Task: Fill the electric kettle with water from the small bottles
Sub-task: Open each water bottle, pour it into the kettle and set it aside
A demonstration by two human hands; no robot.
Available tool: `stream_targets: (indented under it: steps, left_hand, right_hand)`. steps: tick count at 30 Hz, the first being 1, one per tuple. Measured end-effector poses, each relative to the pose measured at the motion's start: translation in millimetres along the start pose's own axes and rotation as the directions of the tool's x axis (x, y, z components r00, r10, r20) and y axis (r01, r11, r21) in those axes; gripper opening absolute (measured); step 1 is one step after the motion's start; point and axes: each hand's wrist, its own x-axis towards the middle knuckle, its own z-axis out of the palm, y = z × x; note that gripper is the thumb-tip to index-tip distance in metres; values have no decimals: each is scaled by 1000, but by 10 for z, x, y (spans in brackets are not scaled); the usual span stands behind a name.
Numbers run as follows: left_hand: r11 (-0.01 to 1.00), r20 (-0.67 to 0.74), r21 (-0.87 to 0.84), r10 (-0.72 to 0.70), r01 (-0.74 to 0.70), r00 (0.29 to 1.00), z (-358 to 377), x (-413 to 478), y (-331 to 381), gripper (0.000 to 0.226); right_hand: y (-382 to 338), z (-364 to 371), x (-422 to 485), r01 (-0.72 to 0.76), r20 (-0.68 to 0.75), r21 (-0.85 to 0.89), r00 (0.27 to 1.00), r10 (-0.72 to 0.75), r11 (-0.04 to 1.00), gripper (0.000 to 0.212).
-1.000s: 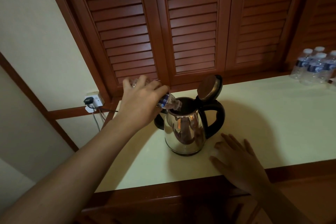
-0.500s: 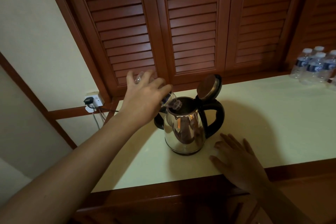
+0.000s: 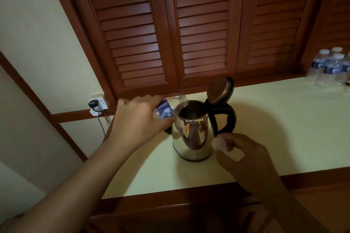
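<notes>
A steel electric kettle [image 3: 193, 136] with a black handle stands on the cream countertop [image 3: 284, 119], its lid [image 3: 219, 89] flipped up. My left hand [image 3: 140, 119] grips a small clear bottle [image 3: 168, 108] with a blue label. The bottle lies roughly level, its neck at the left rim of the kettle's mouth. My right hand [image 3: 246, 162] is raised just right of the kettle's body. It pinches a white bottle cap [image 3: 217, 143], and another small white piece shows between its fingers.
Several small water bottles [image 3: 329, 68] with white caps stand at the back right of the counter. A wall socket [image 3: 96, 103] with a plug and cords sits left of the kettle. Brown louvred doors [image 3: 202, 34] rise behind the counter.
My left hand has turned the bottle from steeply tipped into the kettle to about level, with its label now showing. My right hand has lifted off the counter and now holds a white cap.
</notes>
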Motion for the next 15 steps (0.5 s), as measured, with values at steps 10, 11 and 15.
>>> stream_targets:
  steps: [10, 11, 15]
  left_hand:
    - [693, 137, -704, -80, 154, 987, 104, -1000, 185, 53]
    - [689, 137, -709, -76, 151, 988, 95, -1031, 196, 53]
    - [668, 133, -732, -52, 133, 990, 73, -1102, 228, 52]
  right_hand:
    - [-599, -242, 289, 75, 307, 20, 948, -78, 997, 42]
    - [-622, -248, 291, 99, 326, 24, 940, -101, 995, 45]
    - [-651, -198, 279, 142, 362, 64, 919, -156, 988, 50]
